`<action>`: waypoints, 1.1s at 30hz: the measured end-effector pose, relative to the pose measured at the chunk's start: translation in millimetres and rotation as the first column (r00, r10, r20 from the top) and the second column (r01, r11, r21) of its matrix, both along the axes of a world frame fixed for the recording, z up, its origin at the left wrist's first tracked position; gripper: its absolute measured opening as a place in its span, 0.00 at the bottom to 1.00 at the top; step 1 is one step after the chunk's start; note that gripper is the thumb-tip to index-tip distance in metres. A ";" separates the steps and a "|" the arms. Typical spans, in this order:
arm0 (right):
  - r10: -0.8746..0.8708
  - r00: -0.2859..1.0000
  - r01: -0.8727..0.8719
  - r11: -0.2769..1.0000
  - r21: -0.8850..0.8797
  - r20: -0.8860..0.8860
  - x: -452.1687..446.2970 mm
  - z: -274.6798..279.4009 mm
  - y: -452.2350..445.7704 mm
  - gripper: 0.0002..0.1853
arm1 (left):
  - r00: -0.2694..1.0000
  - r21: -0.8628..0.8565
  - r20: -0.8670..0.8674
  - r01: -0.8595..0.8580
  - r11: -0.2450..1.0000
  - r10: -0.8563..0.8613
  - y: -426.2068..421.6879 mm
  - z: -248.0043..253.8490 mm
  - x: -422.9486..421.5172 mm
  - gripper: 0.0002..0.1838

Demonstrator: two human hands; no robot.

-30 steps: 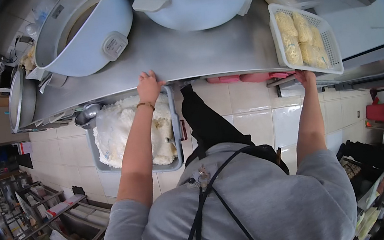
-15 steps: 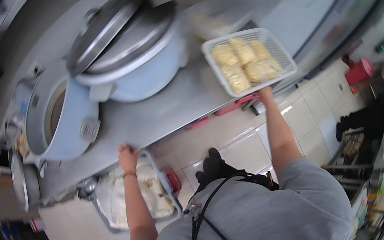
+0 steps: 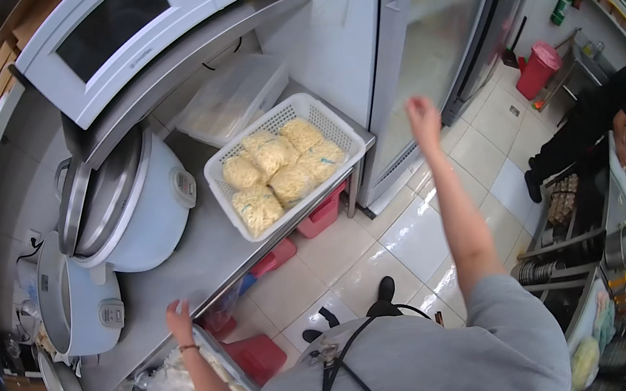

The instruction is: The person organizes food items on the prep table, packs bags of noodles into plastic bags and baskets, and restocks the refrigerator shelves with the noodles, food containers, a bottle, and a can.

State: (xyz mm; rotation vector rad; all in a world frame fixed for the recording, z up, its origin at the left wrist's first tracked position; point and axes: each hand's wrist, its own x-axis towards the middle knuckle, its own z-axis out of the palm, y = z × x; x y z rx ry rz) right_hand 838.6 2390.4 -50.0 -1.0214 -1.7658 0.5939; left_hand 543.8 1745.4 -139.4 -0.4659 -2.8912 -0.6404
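My left hand (image 3: 179,317) is over the front edge of the steel counter (image 3: 154,295), its fingers loosely bent and apart, holding nothing. Below it is a grey-blue tub (image 3: 227,357) with a pale white mass (image 3: 188,390) inside. My right hand (image 3: 423,121) is raised in front of the glass-door fridge (image 3: 427,38), fingers slightly bent and no object visible in them. I cannot tell whether it touches the door. A white plastic basket (image 3: 350,147) of bagged yellow noodles (image 3: 296,183) rests on the counter, between my hands and touched by neither.
A lidded rice cooker (image 3: 164,207) and an uncovered cooker (image 3: 78,305) stand on the counter's left. A clear plastic box (image 3: 237,99) sits behind the basket, under a shelf with a microwave (image 3: 115,40). Red bins (image 3: 323,211) are underneath. Another person (image 3: 596,126) works at right.
My right hand has left the basket's front rim and risen toward the fridge door. My view has turned right, bringing the microwave and fridge into sight. My left hand stays by the counter edge.
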 end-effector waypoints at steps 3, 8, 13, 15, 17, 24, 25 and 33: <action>0.116 0.993 -0.095 0.701 0.707 0.019 -9.3 149.1 29.3 0.10 | 0.978 0.342 0.207 -0.038 0.939 -0.036 132.5 23.8 34.0 0.21; 0.007 0.955 -0.290 0.219 0.932 0.295 -28.9 258.0 58.9 0.08 | 0.968 0.460 0.249 -0.143 0.877 0.027 269.2 14.9 9.1 0.23; -0.117 0.902 -0.416 0.022 0.909 0.415 -39.9 281.8 81.9 0.08 | 0.943 0.485 0.322 -0.237 0.842 0.080 296.0 12.5 4.7 0.21; -0.053 0.913 -0.405 -0.001 0.914 0.405 -47.5 278.0 89.5 0.08 | 0.897 0.629 0.440 -0.281 0.725 -0.034 294.9 1.6 -9.3 0.19; 0.006 0.917 -0.399 -0.025 0.917 0.399 -52.8 273.0 97.4 0.09 | 0.929 0.577 0.367 -0.272 0.770 0.053 298.4 -2.9 -14.1 0.17; 0.109 0.956 -0.264 -0.093 0.960 0.273 -68.1 267.8 113.7 0.10 | 0.908 0.785 0.419 -0.371 0.496 0.016 326.7 -7.5 -54.4 0.12; 0.126 0.956 -0.252 -0.105 0.962 0.264 -69.9 268.8 114.5 0.10 | 0.910 0.759 0.414 -0.366 0.538 0.034 330.9 -3.1 -64.4 0.11; 0.158 0.956 -0.228 -0.120 0.966 0.246 -73.4 268.6 115.8 0.09 | 0.865 0.783 0.489 -0.380 0.492 -0.110 343.9 12.7 -57.9 0.10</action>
